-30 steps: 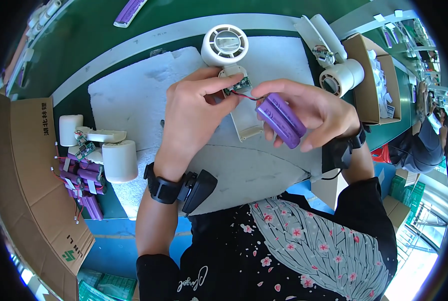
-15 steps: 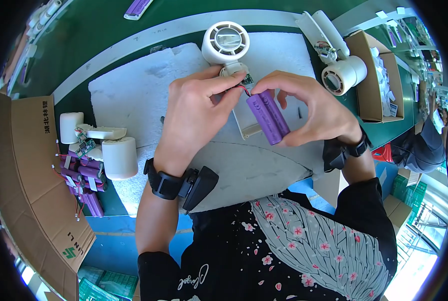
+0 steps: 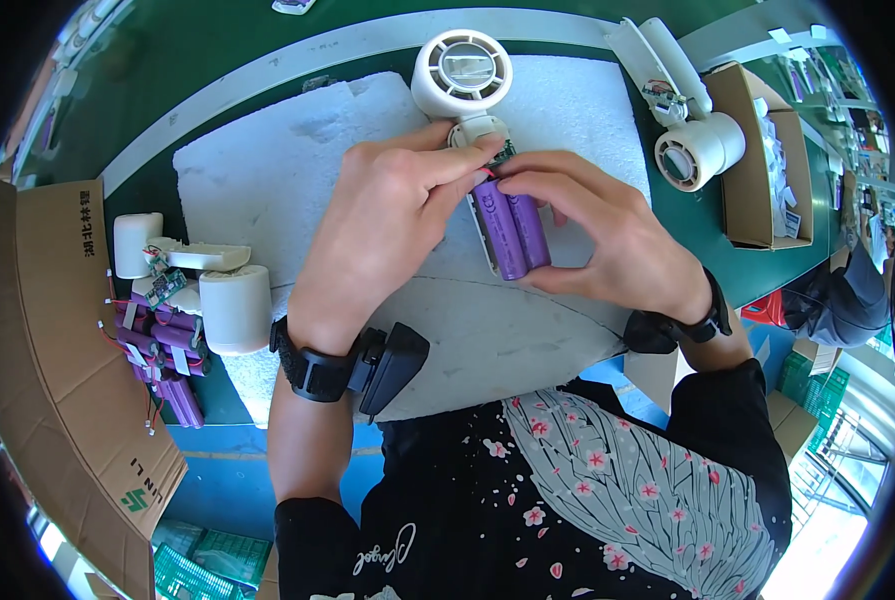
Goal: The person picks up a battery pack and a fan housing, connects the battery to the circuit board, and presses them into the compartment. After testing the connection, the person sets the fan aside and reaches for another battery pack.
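Note:
A white handheld fan [image 3: 464,72] lies on the foam pad with its round grille away from me and its handle open. My right hand [image 3: 617,225] grips a purple two-cell battery pack [image 3: 510,228] between thumb and fingers, over the handle shell. My left hand [image 3: 382,205] pinches at the handle's upper end, beside a small green circuit board [image 3: 506,152] and the pack's red wire; its fingertips partly hide what they hold. Part of the white shell's edge shows along the pack's left side.
On the left, white fan parts [image 3: 235,310] sit beside several purple battery packs [image 3: 172,345] with wires. A tall cardboard box [image 3: 52,290] stands at the left edge. Another opened fan [image 3: 702,150] lies at the right, near a small carton [image 3: 757,180] of white pieces. The foam pad [image 3: 257,150] lies beneath my work.
My right hand has moved left with the battery pack, bringing it from beside the handle onto the open shell and turning it more upright. My left hand stays by the wire.

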The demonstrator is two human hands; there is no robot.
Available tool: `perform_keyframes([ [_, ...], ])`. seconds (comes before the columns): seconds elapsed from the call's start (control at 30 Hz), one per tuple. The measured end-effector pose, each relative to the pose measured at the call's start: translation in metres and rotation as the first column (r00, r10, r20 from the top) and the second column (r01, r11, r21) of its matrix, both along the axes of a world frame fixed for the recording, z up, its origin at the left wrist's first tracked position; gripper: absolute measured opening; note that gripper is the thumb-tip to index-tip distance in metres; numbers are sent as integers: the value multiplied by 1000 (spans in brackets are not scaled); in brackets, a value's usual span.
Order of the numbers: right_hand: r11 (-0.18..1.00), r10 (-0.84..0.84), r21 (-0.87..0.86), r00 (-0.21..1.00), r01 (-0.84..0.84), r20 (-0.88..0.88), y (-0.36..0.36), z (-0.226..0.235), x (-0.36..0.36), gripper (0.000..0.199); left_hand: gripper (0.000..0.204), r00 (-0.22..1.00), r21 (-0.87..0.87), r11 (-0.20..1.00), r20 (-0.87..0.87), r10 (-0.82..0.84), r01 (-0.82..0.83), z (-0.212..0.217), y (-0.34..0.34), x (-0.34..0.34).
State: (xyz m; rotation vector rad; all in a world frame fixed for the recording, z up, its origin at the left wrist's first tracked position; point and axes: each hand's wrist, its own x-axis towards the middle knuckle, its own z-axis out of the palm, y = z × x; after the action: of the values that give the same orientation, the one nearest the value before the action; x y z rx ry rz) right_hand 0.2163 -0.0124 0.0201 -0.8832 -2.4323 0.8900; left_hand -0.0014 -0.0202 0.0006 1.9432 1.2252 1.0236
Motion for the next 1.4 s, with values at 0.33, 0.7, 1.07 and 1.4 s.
perform_keyframes([
  [0.33,986,5,165,999,-13,45,-3,0,2,50,31,999,-64,998,-37,-11,9,0,1,-2],
  [0.7,997,-67,51,998,66,19,-6,-2,-5,51,35,1000,-183,983,18,-11,14,3,-1,-5],
  [1.07,1000,-4,28,999,3,49,7,-2,-8,80,43,994,-310,951,107,29,6,0,-1,0],
  [1.4,999,10,49,994,-15,108,6,5,-9,79,46,993,-355,935,112,50,-7,0,1,-3],
])
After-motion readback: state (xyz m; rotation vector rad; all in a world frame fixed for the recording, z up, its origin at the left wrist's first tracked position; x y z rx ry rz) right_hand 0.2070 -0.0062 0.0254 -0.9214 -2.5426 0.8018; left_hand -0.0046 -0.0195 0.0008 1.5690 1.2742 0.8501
